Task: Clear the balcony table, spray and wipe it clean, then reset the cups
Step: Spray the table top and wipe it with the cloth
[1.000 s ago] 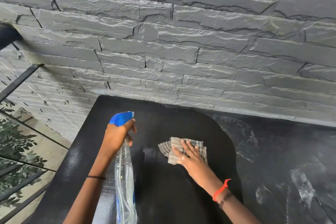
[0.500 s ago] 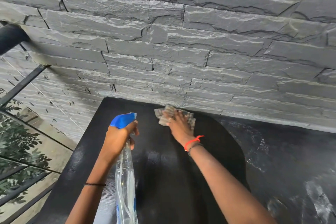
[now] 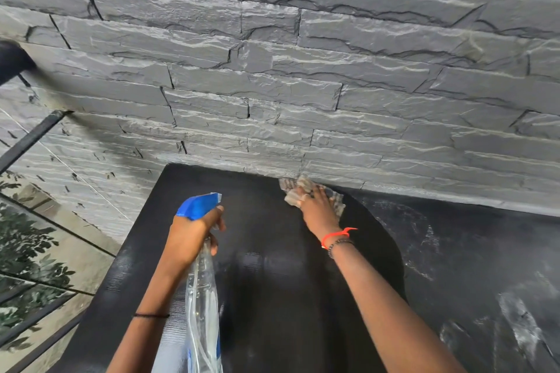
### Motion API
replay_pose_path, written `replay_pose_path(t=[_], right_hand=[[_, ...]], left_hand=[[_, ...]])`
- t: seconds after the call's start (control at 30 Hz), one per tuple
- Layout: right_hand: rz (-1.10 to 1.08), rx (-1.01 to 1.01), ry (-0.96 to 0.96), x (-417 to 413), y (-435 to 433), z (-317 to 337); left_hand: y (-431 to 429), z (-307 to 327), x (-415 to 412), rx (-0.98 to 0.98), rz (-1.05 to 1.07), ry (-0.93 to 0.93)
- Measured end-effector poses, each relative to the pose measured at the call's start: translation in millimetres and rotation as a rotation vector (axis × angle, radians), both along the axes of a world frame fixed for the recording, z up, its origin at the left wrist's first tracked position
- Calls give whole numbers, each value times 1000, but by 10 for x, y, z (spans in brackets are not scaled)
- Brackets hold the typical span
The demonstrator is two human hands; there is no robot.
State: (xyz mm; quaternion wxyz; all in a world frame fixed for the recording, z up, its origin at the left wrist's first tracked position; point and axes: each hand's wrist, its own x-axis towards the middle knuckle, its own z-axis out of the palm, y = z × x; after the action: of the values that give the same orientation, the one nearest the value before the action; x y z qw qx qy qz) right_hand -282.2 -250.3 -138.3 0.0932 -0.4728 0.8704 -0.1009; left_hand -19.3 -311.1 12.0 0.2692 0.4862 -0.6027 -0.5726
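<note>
The black balcony table [image 3: 272, 297] fills the lower half of the view, wet and dark in the middle, streaked white on the right. My right hand [image 3: 318, 209] lies flat on a grey striped cloth [image 3: 335, 201], pressing it onto the table's far edge against the stone wall. My left hand [image 3: 191, 233] grips the neck of a clear spray bottle [image 3: 201, 297] with a blue trigger head [image 3: 198, 204], held upright above the table's left side. No cups are in view.
A grey stacked-stone wall [image 3: 303, 85] stands right behind the table. On the left a black metal railing [image 3: 30, 139] with a glass panel borders the balcony, with foliage [image 3: 27, 254] below. White residue streaks [image 3: 521, 324] mark the table's right part.
My right hand slid the cloth from the table's middle away to the far edge at the wall, then slightly right. The left hand with the bottle stayed put.
</note>
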Motion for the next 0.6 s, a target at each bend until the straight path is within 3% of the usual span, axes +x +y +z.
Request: replay_pose_path(t=[0.2, 0.37, 0.5, 0.6], right_hand=[[-184, 172, 7, -1176, 897, -698], [-188, 117, 26, -617, 677, -117], [74, 31, -7, 149, 472, 61], [168, 73, -45, 711, 674, 204]], left_hand=[[61, 14, -27, 12, -49, 21], [108, 61, -64, 15, -83, 41], [175, 124, -125, 21, -108, 40], [225, 154, -172, 15, -120, 30]])
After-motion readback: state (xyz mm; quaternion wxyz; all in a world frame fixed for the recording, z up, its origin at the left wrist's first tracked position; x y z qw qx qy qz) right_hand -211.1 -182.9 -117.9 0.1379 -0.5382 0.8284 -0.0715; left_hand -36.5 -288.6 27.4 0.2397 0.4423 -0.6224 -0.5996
